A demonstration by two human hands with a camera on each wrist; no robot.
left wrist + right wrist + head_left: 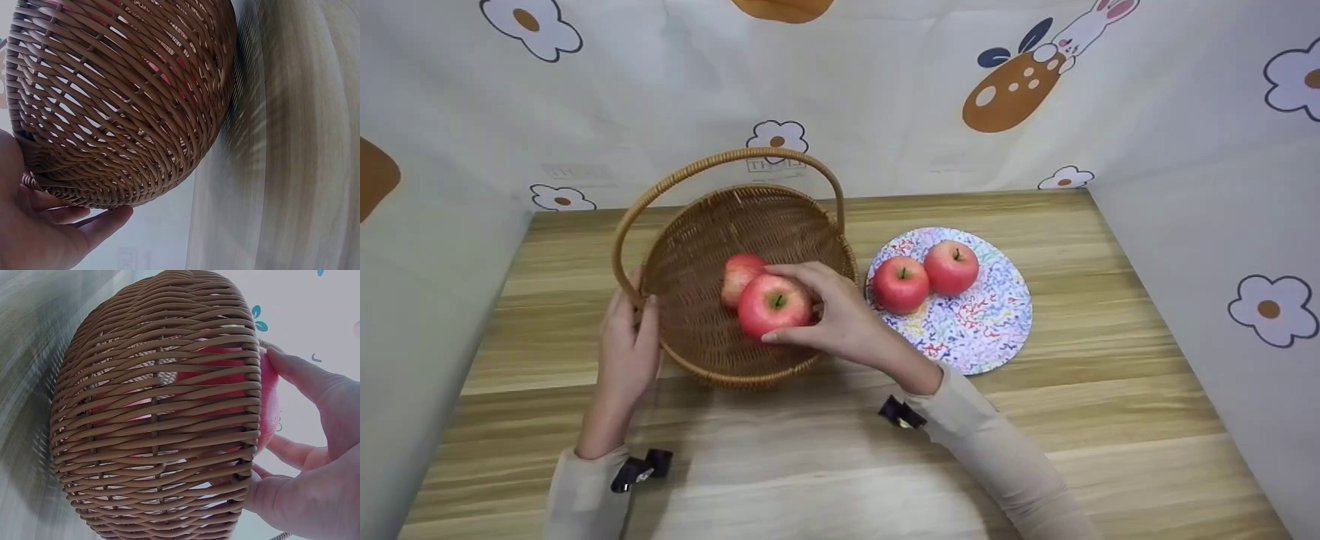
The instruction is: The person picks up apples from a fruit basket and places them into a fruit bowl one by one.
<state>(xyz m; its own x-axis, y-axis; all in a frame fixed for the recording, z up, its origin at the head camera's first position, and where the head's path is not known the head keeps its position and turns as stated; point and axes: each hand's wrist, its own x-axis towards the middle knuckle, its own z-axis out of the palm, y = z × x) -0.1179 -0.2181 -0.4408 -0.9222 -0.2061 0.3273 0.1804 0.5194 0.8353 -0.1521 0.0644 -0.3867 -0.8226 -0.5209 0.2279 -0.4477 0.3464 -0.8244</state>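
My left hand [631, 341] grips the left rim of a round wicker basket [735, 221], close by the foot of its tall handle. In the left wrist view the fingers [104, 225] lie along the outside of the weave. With thumb and fingers spread round it, my right hand [844, 319] holds a red apple [769, 309], stem up, over the basket's opening. Seen from the right wrist, that apple [269, 405] shows partly above the rim and partly through the weave. Another apple [740, 276] lies inside the basket, partly hidden behind the held one.
Right of the basket lies a round, colourfully speckled plate [994, 337]. Two red apples, a left one [900, 286] and a right one [952, 268], sit side by side on it. Patterned sheeting [885, 97] stands behind and along both sides of the wooden tabletop [1110, 360].
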